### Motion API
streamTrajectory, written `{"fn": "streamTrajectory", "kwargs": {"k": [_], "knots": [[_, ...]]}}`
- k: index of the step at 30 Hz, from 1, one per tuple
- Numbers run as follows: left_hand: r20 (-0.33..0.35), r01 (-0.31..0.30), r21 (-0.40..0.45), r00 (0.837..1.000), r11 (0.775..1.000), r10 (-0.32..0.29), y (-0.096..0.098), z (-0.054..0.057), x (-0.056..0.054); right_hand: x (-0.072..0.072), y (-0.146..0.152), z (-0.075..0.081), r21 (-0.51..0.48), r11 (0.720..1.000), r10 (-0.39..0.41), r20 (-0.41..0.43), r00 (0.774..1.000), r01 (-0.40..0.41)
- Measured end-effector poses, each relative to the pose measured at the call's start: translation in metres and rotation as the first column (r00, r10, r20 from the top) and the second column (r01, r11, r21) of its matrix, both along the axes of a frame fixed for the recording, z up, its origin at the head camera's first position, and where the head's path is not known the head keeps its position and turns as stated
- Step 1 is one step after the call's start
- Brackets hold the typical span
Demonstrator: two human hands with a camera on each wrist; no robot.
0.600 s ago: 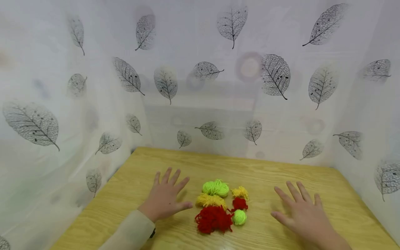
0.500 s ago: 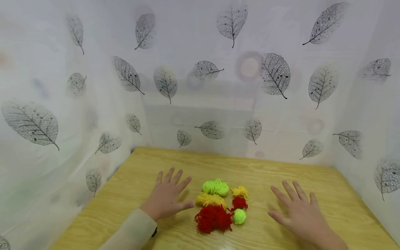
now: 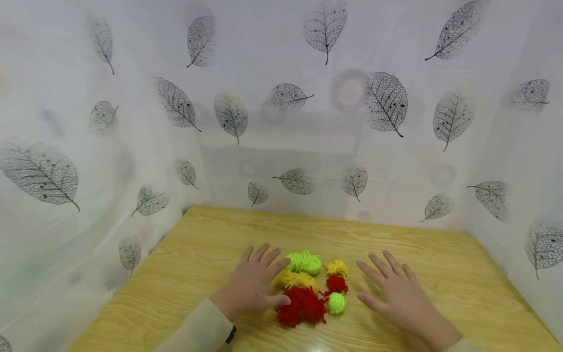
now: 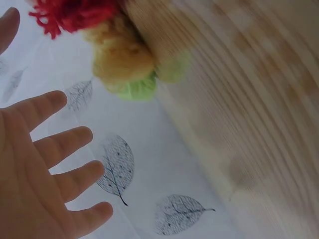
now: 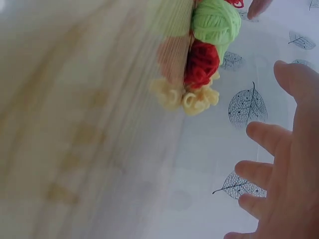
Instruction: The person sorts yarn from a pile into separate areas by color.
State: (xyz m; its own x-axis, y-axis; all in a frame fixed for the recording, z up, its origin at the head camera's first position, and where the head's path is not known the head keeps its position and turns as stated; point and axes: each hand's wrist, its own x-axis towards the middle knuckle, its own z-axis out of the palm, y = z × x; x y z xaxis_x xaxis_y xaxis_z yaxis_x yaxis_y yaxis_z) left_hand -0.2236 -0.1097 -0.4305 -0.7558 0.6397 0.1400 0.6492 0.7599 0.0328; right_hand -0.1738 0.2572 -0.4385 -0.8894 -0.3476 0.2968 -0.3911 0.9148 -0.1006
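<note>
Yarn lies in two columns on the table. The left column has a green yarn bundle [image 3: 305, 263] at the back, a yellow yarn bundle [image 3: 299, 280] and a large red yarn bundle [image 3: 303, 308] in front. Beside it stand a small yellow yarn bundle [image 3: 337, 269], a small red yarn ball [image 3: 336, 284] and a small green yarn ball [image 3: 336, 303]. My left hand [image 3: 252, 286], fingers spread, overlaps the left edge of the larger bundles in the head view. To the right of the small balls, my right hand [image 3: 393, 291] has its fingers spread. Both hands hold nothing.
The wooden table [image 3: 220, 234] is enclosed at the back and sides by a pale curtain [image 3: 281, 142] printed with grey leaves. A dark band [image 3: 230, 334] shows at the left wrist by the sleeve [image 3: 200, 328].
Both hands have moved inward toward the yarn, the left hand going right and the right hand going left. The yarn bundles have kept their places on the table.
</note>
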Motion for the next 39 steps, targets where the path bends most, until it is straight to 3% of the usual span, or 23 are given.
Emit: {"fn": "streamTrajectory", "kwargs": {"k": [7, 14, 22, 30, 35, 39], "knots": [[0.009, 0.098, 0.023, 0.995, 0.995, -0.098, 0.018, 0.003, 0.011, -0.008, -0.015, -0.001, -0.102, 0.989, 0.111, 0.048, 0.993, -0.106], [0.105, 0.206, 0.046, 0.972, 0.977, -0.210, 0.029, -0.001, 0.018, -0.020, -0.024, -0.004, -0.196, 0.962, 0.216, 0.130, 0.968, -0.189], [0.093, 0.303, 0.048, 0.947, 0.952, -0.306, 0.036, -0.003, 0.024, -0.033, -0.038, -0.002, -0.202, 0.958, 0.237, 0.162, 0.958, -0.202], [0.138, 0.325, 0.038, 0.935, 0.945, -0.327, 0.040, -0.006, 0.026, -0.038, -0.041, -0.002, -0.227, 0.940, 0.301, 0.192, 0.934, -0.256], [0.151, 0.314, 0.025, 0.937, 0.949, -0.314, 0.040, -0.009, 0.026, -0.040, -0.040, -0.006, -0.237, 0.929, 0.341, 0.258, 0.904, -0.283], [0.158, 0.299, 0.021, 0.941, 0.954, -0.299, 0.040, -0.010, 0.026, -0.040, -0.040, -0.010, -0.221, 0.929, 0.349, 0.264, 0.899, -0.296]]}}
